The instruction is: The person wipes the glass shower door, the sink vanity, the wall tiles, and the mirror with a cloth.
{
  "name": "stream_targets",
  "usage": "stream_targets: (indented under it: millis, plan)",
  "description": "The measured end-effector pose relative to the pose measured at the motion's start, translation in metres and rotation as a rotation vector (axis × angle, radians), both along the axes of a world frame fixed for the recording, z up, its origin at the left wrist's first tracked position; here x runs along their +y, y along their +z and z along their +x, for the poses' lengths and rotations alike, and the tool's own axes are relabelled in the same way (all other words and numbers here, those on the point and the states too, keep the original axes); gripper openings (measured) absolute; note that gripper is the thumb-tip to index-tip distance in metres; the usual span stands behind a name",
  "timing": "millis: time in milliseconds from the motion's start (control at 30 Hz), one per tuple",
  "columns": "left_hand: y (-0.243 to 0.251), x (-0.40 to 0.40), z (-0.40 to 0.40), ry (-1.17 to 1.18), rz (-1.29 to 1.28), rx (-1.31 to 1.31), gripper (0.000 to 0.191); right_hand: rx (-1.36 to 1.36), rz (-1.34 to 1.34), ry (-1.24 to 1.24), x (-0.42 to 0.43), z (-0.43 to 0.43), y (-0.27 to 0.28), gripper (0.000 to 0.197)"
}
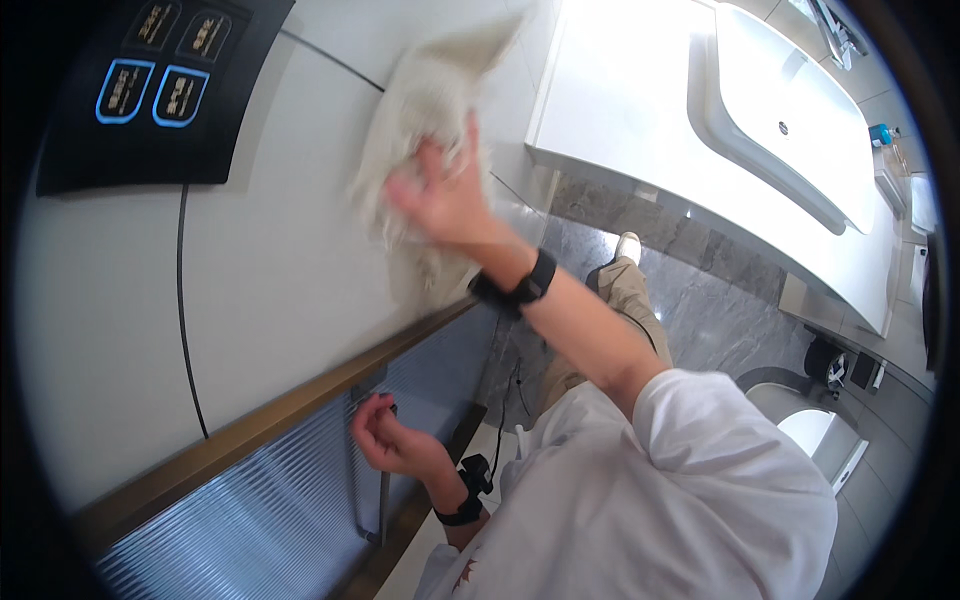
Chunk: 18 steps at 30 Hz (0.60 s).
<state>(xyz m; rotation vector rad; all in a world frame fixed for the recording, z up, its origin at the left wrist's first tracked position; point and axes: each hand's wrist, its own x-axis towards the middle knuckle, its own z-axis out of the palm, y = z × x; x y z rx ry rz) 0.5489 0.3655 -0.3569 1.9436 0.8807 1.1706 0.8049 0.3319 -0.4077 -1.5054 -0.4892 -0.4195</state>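
Note:
My right hand [442, 187], blurred and wearing a black wrist strap, reaches up against the light wall tiles [300, 187]. Its fingers press into a shaggy cream cloth [431, 97], which spreads above and beside the hand on the wall. Lower down, my left hand [394, 439] has curled fingers beside the metal handle [385, 495] of a ribbed glass door [262, 502]. A small dark item shows at its fingertips; whether the hand grips that or the handle is unclear. A black strap with a small device is on the left wrist.
A black switch panel [217, 120] with lit buttons is on the wall at upper left. A brown door frame [285, 420] runs below the tiles. To the right are a white counter [615, 97] with a basin [787, 157] and a toilet [806, 435]. A black cable [499, 427] hangs near the floor.

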Motion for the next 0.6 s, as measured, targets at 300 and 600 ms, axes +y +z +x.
stream_targets:
  millis: [300, 600]
  plan:
    - [0.011, 0.004, -0.003, -0.035, 0.009, 0.011, 0.017, 0.825, 1.022, -0.109, 0.033, -0.003, -0.177, 0.052]
    - [0.005, 0.012, 0.008, -0.059, -0.006, -0.043, 0.018, 0.196, -0.166, -0.265, 0.028, -0.062, 0.130, 0.033]
